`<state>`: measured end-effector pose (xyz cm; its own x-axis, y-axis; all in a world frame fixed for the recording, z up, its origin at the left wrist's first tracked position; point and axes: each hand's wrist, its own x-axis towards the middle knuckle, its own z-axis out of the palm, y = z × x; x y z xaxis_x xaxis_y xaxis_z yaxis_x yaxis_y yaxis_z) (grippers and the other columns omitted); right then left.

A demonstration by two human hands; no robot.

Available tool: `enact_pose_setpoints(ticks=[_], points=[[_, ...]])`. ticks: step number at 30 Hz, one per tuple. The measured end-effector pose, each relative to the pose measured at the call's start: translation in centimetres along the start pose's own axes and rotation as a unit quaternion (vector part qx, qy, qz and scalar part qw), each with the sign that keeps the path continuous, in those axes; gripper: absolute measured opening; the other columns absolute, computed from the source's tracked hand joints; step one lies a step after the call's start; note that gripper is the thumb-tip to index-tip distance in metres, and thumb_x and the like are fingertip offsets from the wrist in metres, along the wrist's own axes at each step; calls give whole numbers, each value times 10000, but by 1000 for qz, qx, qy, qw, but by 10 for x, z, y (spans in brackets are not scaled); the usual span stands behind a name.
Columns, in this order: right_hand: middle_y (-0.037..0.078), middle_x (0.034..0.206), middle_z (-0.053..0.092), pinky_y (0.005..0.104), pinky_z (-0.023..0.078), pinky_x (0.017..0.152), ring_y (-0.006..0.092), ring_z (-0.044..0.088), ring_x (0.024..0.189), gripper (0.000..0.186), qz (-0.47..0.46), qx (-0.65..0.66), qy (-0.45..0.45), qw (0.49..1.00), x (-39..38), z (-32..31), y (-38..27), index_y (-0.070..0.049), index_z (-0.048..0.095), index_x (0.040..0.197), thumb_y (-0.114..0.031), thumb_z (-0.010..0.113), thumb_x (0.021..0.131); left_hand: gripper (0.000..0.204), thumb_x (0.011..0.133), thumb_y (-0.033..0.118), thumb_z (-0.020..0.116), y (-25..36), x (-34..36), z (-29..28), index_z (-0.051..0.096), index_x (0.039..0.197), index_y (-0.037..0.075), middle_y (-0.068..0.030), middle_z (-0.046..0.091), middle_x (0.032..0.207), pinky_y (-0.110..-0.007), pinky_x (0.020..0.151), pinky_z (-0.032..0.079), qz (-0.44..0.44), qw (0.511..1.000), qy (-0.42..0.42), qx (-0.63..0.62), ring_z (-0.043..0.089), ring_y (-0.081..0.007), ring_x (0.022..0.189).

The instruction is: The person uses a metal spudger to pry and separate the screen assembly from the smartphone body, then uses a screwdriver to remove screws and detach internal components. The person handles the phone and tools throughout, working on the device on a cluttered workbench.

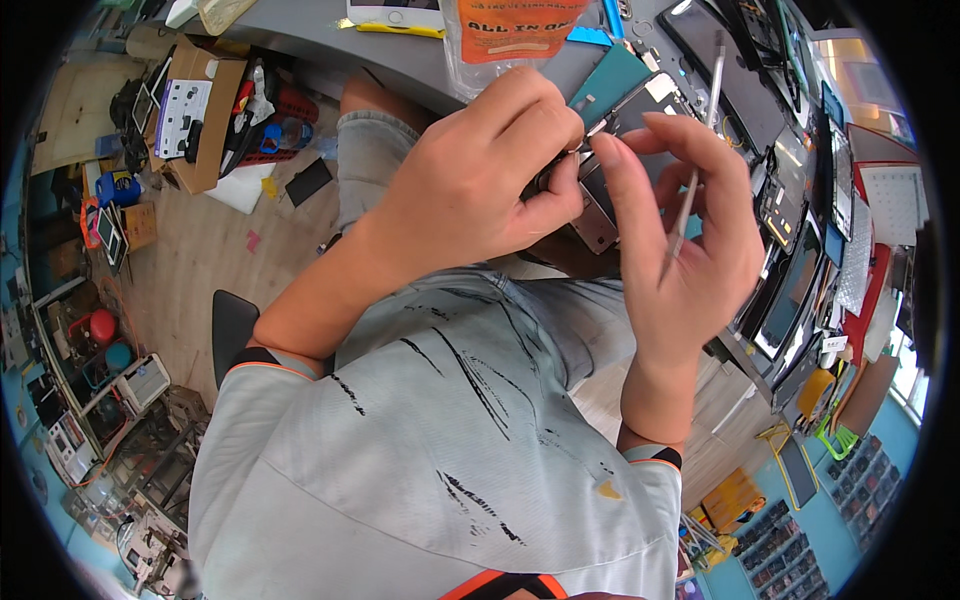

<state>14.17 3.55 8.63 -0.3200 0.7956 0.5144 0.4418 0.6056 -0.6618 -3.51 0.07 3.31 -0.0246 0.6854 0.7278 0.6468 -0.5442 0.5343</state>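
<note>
Left hand (485, 170): curled, fingertips pinching a small part (598, 128) at upper centre; part mostly hidden. Right hand (700, 230): half-open, thumb and index beside the part, tool (713, 90) tucked between fingers. Caution: a loosened pinch could drop the part; the tool could snag it.

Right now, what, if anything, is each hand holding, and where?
Right hand: a slim metal tool, around its middle. Left hand: too hidden to tell.

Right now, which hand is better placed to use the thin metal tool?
Probably the right hand: the thin metal tool is already tucked in it, while the left hand is curled, apart from that tool.
</note>
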Motion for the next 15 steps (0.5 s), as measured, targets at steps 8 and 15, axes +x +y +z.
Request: enact_pose_setpoints(ticks=[8, 15], points=[[34, 862, 721, 212, 441, 570, 47, 589, 661, 199, 22, 47, -12, 999, 7, 9, 10, -10, 722, 1098, -20, 817, 923, 286, 748, -92, 770, 0, 0, 1, 654, 981, 29, -70, 640, 971, -287, 553, 483, 6, 1000, 14, -3, 576, -139, 646], [51, 864, 731, 237, 480, 601, 90, 636, 683, 203, 58, -4, -13, 998, -4, -2, 0, -18, 727, 1098, -23, 817, 916, 295, 774, -102, 738, 5, -3, 4, 643, 1031, 7, -84, 649, 986, -289, 563, 509, -31, 999, 19, -7, 609, -156, 665]])
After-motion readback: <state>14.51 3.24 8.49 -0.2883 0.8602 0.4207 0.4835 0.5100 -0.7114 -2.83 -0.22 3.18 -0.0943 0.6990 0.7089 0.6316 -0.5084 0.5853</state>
